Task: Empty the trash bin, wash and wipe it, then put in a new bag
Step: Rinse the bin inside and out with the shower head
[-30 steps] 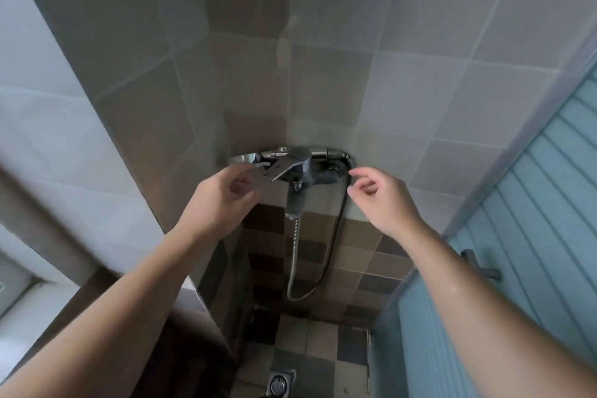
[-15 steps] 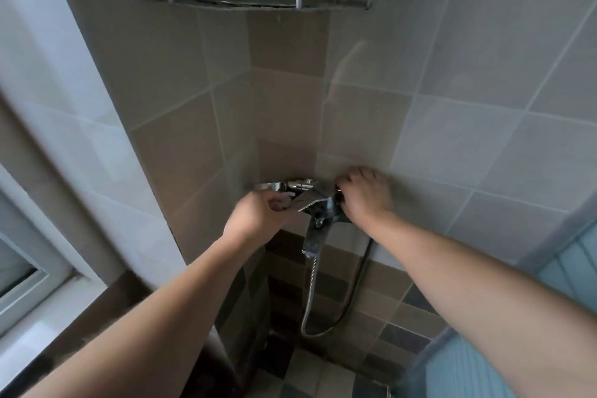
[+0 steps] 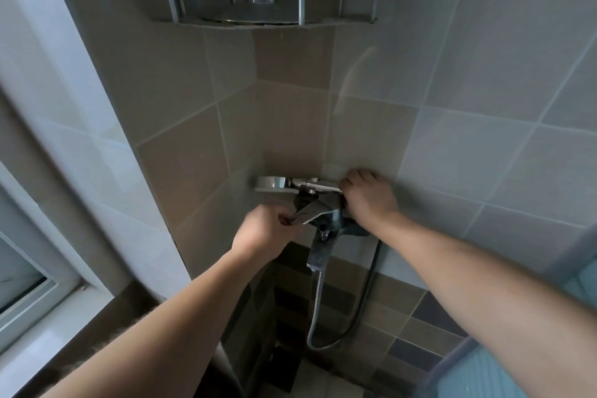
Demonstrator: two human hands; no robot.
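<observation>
Both hands closed in: right hand [image 3: 368, 195] hides the shower handle [image 3: 318, 185].

No legible text, labels, brands or numbers anywhere: none on the chrome wall-mounted shower mixer tap [image 3: 323, 213], none on the grey metal corner shelf [image 3: 261, 0].

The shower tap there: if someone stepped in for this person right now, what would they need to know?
Left hand pinches the tap lever. Right hand grips the handle end of the shower head lying across the tap. The hose hangs in a loop below. A metal shelf sits above. No water shows. The trash bin and bag are out of view, so what is done cannot be judged; washing, wiping and rebagging seem left.
</observation>
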